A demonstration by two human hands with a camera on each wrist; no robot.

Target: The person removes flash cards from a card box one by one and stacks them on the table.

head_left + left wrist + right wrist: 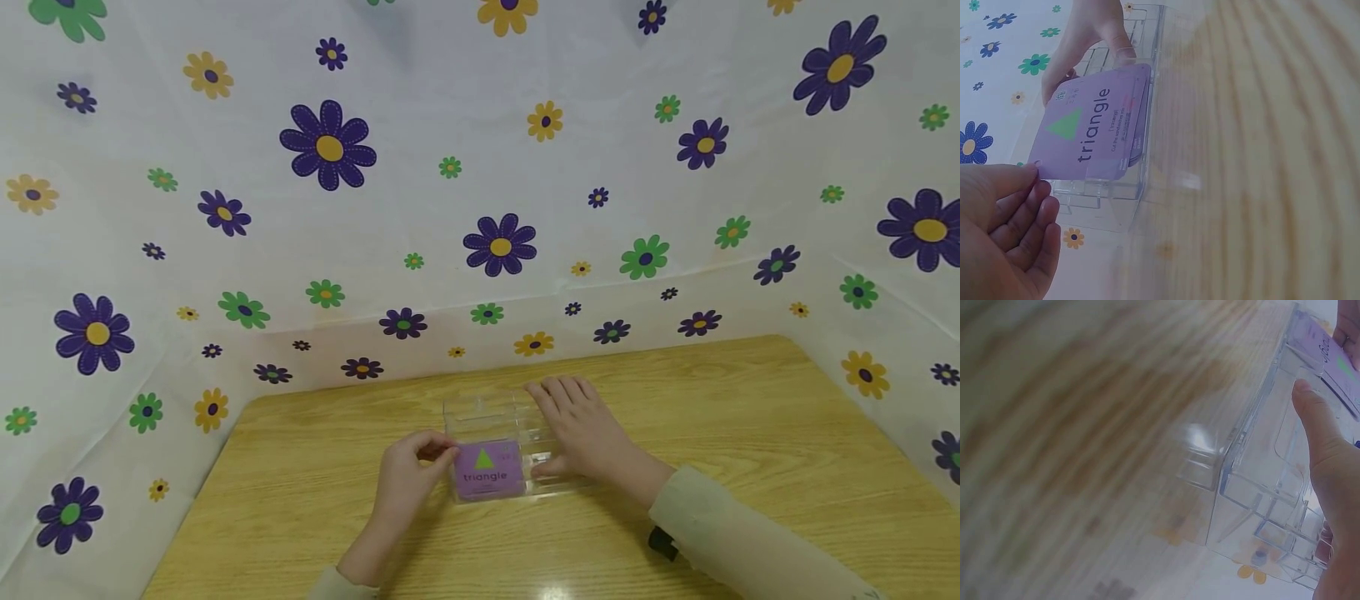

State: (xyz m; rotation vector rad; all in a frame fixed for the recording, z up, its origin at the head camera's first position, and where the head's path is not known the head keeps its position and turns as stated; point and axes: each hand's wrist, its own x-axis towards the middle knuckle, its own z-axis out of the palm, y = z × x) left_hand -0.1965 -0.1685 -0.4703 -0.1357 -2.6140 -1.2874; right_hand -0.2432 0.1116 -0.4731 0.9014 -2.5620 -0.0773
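Note:
A purple card [1091, 128] printed with a green triangle and the word "triangle" lies over the near left compartment of a clear plastic box [480, 407]. With thumb and fingertips my left hand [411, 471] pinches the card's left corner. In the left wrist view that corner is tilted up, and more purple cards [1142, 119] show beneath it. Across the box's right part, my right hand [588, 433] grips it. Its thumb [1316, 412] lies toward the near side, while the other fingers reach to the far side, partly hidden in the right wrist view.
The box stands on a wood-grain table [315, 467], with further see-through compartments [1272, 534] in its right part. A white cloth [420, 217] with printed flowers hangs behind and at both sides of the table. A dark strap piece [662, 543] shows at my right sleeve.

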